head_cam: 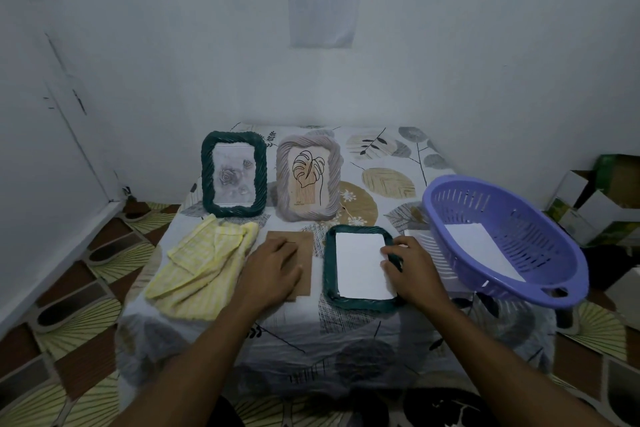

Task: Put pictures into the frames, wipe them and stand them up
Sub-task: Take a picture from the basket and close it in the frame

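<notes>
1. Risk, misalignment: the white picture sheet (360, 265) lies loose in the back of the face-down green frame (360, 302). If our right hand (414, 274) lifts off before the backing goes on, we judge the sheet may slide and sit crooked.
2. Risk, backing board: our left hand (275, 269) lies flat and spread on the brown backing board (304, 274), at 9 o'clock from the frame. A flat palm gives no grip on a thin board; it may drag the tablecloth (381, 184) or nudge the yellow cloth (204, 263) just beside it.
3. Risk, standing frames: the dark green frame (234, 173) and the beige frame (309, 178) stand upright at 12 o'clock. A careless reach could topple them.
4. Hand state: the right hand's fingers are loosely curled, pressing the sheet and the frame's 3 o'clock edge; nothing is held aloft.
5. Appearance: the lying frame has a dark green rope-twist border and rounded corners; the sheet shows plain white. It rests near the table's front edge.
6. The purple basket (554, 274) at 3 o'clock holds another white sheet (481, 246).
</notes>
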Action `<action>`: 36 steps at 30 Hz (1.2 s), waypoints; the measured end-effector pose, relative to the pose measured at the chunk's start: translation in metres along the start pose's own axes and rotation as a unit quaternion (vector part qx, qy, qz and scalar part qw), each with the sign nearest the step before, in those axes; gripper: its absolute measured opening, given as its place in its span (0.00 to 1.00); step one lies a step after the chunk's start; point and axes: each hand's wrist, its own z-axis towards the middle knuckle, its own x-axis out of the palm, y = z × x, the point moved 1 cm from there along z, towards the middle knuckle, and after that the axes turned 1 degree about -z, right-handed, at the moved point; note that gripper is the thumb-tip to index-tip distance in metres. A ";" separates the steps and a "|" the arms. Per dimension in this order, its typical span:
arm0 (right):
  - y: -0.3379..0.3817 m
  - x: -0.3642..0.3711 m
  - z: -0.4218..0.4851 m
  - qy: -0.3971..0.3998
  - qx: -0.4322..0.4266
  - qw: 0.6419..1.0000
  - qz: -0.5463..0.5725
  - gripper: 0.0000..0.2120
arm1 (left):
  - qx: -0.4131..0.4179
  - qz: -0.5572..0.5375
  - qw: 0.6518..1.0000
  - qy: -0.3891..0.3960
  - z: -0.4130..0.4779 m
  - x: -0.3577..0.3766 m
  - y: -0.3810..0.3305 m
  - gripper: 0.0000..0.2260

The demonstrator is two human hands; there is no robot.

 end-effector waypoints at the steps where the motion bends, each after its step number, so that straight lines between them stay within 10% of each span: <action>1: 0.000 -0.001 0.000 0.002 -0.002 1.000 -0.001 0.15 | 0.002 -0.003 1.000 -0.001 0.000 0.000 0.001 0.22; 36: 0.001 0.004 -0.011 -0.027 -0.002 0.999 0.039 0.15 | -0.067 -0.100 0.988 -0.095 0.015 0.037 -0.079 0.12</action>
